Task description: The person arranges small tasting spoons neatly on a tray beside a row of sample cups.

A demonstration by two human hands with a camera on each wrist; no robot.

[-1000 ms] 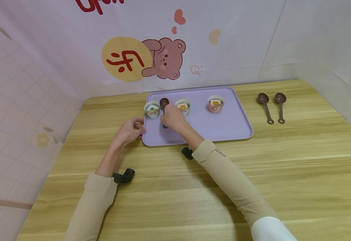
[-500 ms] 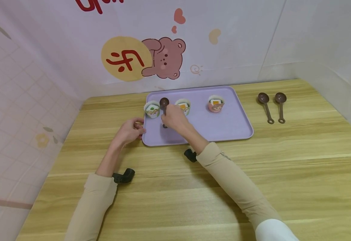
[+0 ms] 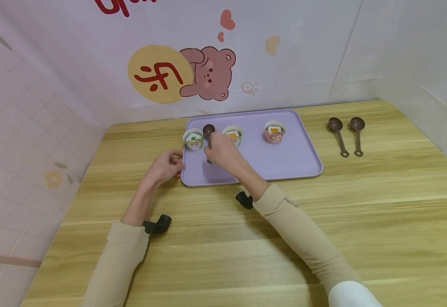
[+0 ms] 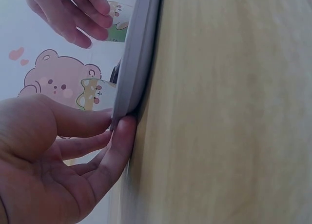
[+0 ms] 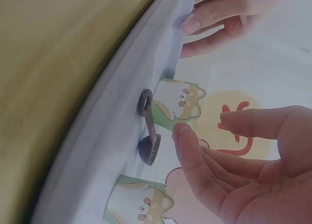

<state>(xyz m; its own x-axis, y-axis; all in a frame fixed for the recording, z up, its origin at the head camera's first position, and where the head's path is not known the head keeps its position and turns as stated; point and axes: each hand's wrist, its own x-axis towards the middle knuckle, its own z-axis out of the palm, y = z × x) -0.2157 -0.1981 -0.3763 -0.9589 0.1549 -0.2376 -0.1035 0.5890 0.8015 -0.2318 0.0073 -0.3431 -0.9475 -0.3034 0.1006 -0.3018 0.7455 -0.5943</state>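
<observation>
At the left edge of a lilac tray (image 3: 284, 160), my left hand (image 3: 164, 166) pinches the rim; the left wrist view shows the thumb on top and a finger under it. My right hand (image 3: 223, 150) hovers over the tray's left part. Below it lies a brown measuring spoon (image 5: 149, 148), its handle partly covered in the head view. The right wrist view shows thumb and fingers (image 5: 187, 151) apart, clear of the spoon. Left of the spoon stands a paper cup (image 3: 194, 143) with a white, green-dotted piece inside; a similar cup (image 3: 237, 140), its piece orange-topped, stands right.
A pink paper cup (image 3: 275, 137) with a white and orange piece stands further right on the tray. Two more brown spoons (image 3: 336, 125) (image 3: 357, 124) lie on the wooden table (image 3: 208, 256) beyond the tray's right edge. A wall with a printed bear (image 3: 212, 73) rises behind.
The right forearm has shifted slightly to the right, while the right hand stays nearly in place above the spoon. The left hand keeps its place on the tray's rim.
</observation>
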